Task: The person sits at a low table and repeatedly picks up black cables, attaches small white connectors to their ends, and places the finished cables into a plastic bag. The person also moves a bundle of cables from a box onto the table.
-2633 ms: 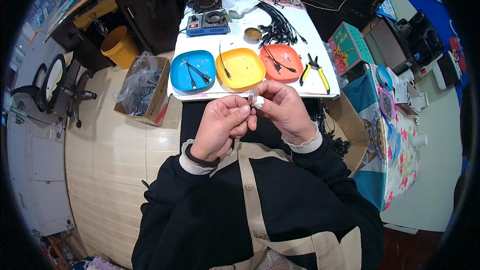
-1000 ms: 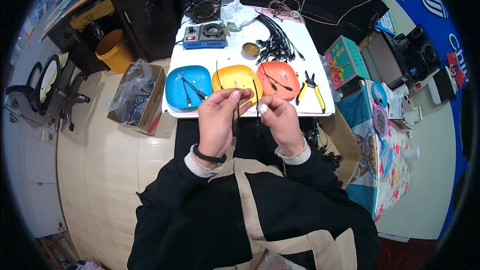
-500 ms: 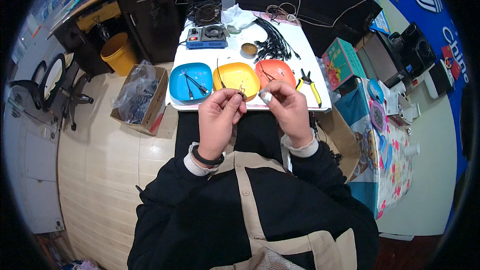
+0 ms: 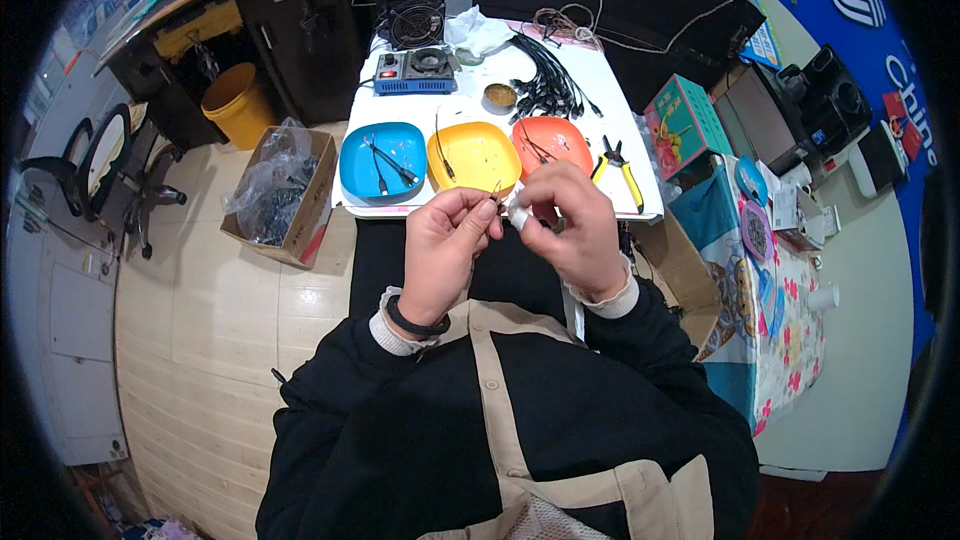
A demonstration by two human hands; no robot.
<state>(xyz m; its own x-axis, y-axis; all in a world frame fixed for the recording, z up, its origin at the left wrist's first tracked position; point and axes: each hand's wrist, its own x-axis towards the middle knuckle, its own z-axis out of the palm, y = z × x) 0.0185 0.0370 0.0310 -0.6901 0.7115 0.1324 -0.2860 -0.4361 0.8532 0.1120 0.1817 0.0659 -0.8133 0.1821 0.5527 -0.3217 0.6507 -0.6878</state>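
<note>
In front of the trays, my left hand (image 4: 445, 245) pinches a short cable with thin bare wire ends (image 4: 497, 187) sticking up past the fingertips. My right hand (image 4: 575, 230) is curled close against those wires, thumb and forefinger drawn together; a white wrapping (image 4: 517, 212) covers one fingertip. Whether its fingers grip the wires is hidden. Just beyond lies a yellow tray (image 4: 475, 175) with a black cable (image 4: 445, 155) in it. Left of it, a blue tray (image 4: 352, 172) holds short black cables (image 4: 380, 175); an orange tray (image 4: 572, 145) on the right holds thin dark wires (image 4: 533, 148).
Yellow-handled wire strippers (image 4: 622, 175) lie at the table's right edge. Farther back are a solder pot (image 4: 413, 80), a fan (image 4: 413, 25), a round tin (image 4: 499, 97) and a bundle of black cables (image 4: 550, 80). A cardboard box (image 4: 310, 205) stands on the floor at left.
My right hand has moved left and slightly down, closing in on the wire ends at my left fingertips. The left hand has shifted slightly right and down, and the wires now tilt.
</note>
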